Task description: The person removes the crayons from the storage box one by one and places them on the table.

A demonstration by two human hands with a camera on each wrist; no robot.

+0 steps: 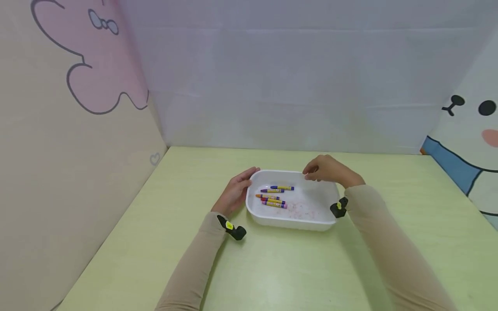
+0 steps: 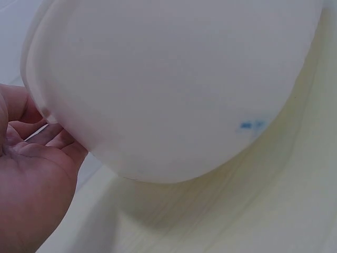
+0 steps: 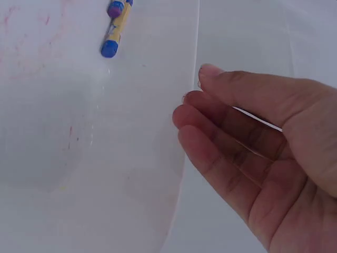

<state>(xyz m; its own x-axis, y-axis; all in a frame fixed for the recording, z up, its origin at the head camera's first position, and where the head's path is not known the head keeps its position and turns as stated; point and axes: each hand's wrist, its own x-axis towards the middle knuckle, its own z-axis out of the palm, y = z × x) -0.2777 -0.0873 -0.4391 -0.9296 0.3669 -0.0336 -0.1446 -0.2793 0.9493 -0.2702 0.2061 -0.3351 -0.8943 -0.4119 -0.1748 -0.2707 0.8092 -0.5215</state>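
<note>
Tray (image 1: 307, 222) | L hand (image 1: 234, 193) at left rim | R hand (image 1: 328, 170) on far rim

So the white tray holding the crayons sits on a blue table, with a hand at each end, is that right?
Not quite: the table is pale yellow-green, not blue, as the head view shows. The rest holds: the white tray holds the crayons, the left hand rests against its left end, and the right hand is at its far right rim.
</note>
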